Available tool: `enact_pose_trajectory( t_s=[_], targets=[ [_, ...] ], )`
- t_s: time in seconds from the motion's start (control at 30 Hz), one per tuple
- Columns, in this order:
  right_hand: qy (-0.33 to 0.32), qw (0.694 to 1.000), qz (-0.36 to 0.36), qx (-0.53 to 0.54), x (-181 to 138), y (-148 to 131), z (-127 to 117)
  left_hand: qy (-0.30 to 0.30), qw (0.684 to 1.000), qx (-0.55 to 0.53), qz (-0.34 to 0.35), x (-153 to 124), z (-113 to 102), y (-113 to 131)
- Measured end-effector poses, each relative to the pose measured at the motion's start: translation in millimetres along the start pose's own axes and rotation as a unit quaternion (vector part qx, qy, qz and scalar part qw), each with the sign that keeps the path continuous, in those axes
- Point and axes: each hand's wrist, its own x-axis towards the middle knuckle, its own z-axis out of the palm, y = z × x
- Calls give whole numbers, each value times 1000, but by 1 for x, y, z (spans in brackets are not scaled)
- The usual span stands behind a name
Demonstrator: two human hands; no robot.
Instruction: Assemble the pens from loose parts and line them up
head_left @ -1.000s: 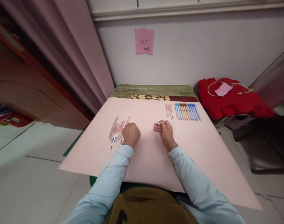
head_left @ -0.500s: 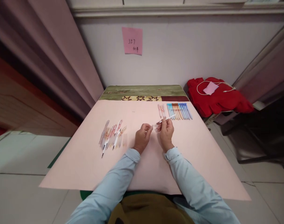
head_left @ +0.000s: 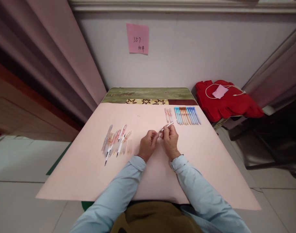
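Over the middle of the pink sheet, my left hand [head_left: 147,145] pinches a small clear pen part, mostly covered by the fingertips. My right hand [head_left: 171,142], closed close beside it, holds a thin white pen refill [head_left: 171,123] that slants up to the right. The refill's lower end is at the clear part; whether it is inside cannot be made out. To the left lies a loose group of clear and pinkish pen barrels [head_left: 124,131], with white refills [head_left: 107,154] with dark tips among them.
Blue, orange-brown and violet-blue pens [head_left: 187,116] lie in a row at the back right, beside a few pinkish pens [head_left: 168,115]. The pink sheet [head_left: 85,174] covers most of the table. Red cloth [head_left: 225,105] with a white cable is off the right edge.
My right hand has moved slightly left, bringing the refill's lower end to the clear part in my left hand. My left hand has stayed nearly in place.
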Motion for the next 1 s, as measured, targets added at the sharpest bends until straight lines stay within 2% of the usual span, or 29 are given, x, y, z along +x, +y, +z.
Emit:
enact_pose_trajectory(
  t_s=[0.13, 0.23, 0.43, 0.87, 1.0],
  targets=[
    [-59, 995, -42, -64, -1, -3, -2, 0, 1000, -5, 11, 0, -1, 1],
    [-90, 992, -49, -69, -1, -2, -2, 8, 1000, -26, 4, 0, 0, 0],
    [-94, 996, -1, -7, -2, -2, -1, -9, 999, -52, -3, -1, 0, -2],
    [-119, 992, -40, 8, -2, -6, -2, 12, 997, -74, -23, -1, -2, 6],
    [-119, 993, -6, 24, -3, -1, -1, 49, 995, -75, -42, -1, -2, 4]
  ],
)
